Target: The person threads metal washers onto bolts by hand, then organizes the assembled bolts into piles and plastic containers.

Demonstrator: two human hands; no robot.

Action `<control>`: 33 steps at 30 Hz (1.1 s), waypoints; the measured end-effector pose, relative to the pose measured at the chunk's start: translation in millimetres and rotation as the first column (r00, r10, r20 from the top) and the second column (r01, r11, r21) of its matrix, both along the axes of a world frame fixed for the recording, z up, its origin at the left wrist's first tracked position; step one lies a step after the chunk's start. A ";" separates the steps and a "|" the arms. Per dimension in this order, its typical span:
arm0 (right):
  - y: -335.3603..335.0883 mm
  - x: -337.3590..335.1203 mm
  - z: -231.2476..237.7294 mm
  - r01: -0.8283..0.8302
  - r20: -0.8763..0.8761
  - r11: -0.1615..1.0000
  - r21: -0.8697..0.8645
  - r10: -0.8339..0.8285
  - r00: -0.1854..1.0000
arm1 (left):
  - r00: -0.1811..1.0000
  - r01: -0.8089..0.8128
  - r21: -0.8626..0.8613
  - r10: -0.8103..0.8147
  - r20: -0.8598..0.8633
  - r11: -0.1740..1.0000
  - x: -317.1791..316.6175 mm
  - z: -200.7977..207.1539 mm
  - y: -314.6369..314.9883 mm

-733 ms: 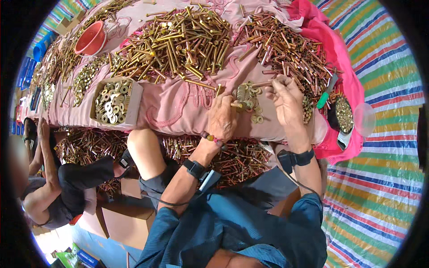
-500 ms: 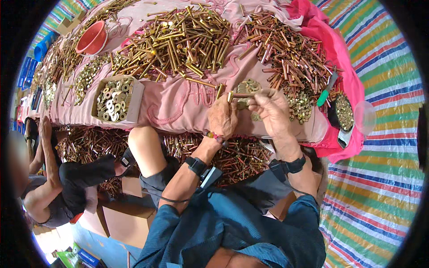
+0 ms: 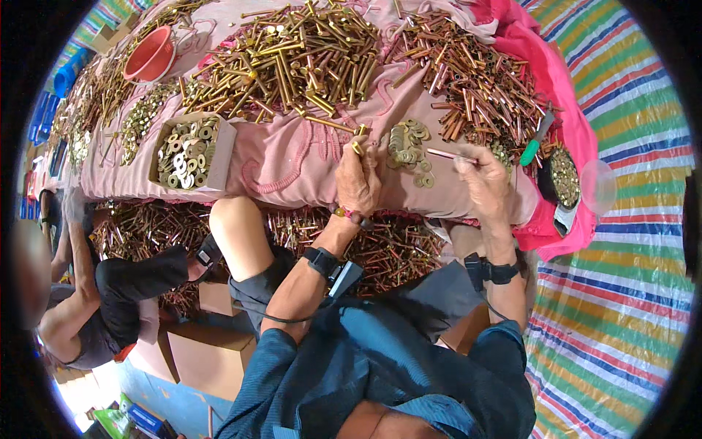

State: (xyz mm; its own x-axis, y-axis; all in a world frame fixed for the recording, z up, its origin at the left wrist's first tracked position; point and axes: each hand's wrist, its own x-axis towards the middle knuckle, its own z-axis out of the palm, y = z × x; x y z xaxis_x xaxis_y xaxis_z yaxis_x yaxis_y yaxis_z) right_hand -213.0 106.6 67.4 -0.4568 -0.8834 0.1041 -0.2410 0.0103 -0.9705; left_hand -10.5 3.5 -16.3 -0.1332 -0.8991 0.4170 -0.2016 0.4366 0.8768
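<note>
My left hand (image 3: 358, 179) is closed over the pink cloth, with a short bit of brass-coloured bolt (image 3: 357, 148) showing at its fingertips. Most of that bolt is hidden by the fingers. A pinch of my right hand (image 3: 485, 181) holds a thin copper-coloured tube (image 3: 443, 154), which points left. Between the two hands lies a row of overlapping washers (image 3: 398, 146), with a few loose ones around it. Behind my left hand a long bolt (image 3: 329, 125) rests on the cloth.
Bolts (image 3: 300, 58) are heaped at the back, copper-coloured tubes (image 3: 468, 80) at the right. A carton of washers (image 3: 219, 157) stands left. A green-handled knife (image 3: 531, 150) lies beside a dark tub of nuts (image 3: 563, 179). There is a red bowl (image 3: 150, 58). Another person (image 3: 73, 314) sits at left.
My hands have moved apart. The right hand went right with the tube, away from the left hand's fingertips, uncovering the washers between them.
</note>
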 end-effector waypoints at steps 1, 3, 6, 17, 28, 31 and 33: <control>3.9 -4.5 3.8 0.041 -0.005 0.999 -0.015 -0.041 0.999 | 1.000 -0.027 -0.020 0.027 0.004 0.999 0.0 -1.5 -2.3; 10.3 -15.8 3.4 0.092 0.041 0.995 0.034 -0.093 0.995 | 0.999 -0.013 -0.016 0.013 0.029 1.000 -0.4 -2.1 -6.6; 15.8 -14.3 2.7 0.139 0.140 0.990 -0.004 -0.137 0.981 | 0.998 0.028 -0.055 -0.024 0.062 0.998 -1.7 1.4 -7.6; -12.2 14.3 -6.3 0.121 -0.394 0.932 0.341 0.025 0.919 | 0.988 0.080 -0.111 -0.065 0.137 0.991 -0.9 7.4 3.3; -27.1 6.5 -43.4 0.074 -0.303 0.960 0.269 0.011 0.953 | 0.981 0.135 -0.105 -0.118 0.155 0.985 1.6 2.8 6.3; -28.3 11.7 -17.9 -0.022 0.158 0.962 0.273 -0.022 0.987 | 0.974 0.132 -0.089 -0.112 0.196 0.987 0.9 3.2 6.0; -33.0 16.7 -9.2 -0.113 0.365 0.974 0.196 0.034 0.930 | 0.975 0.152 -0.138 -0.125 0.185 0.979 1.0 3.7 5.1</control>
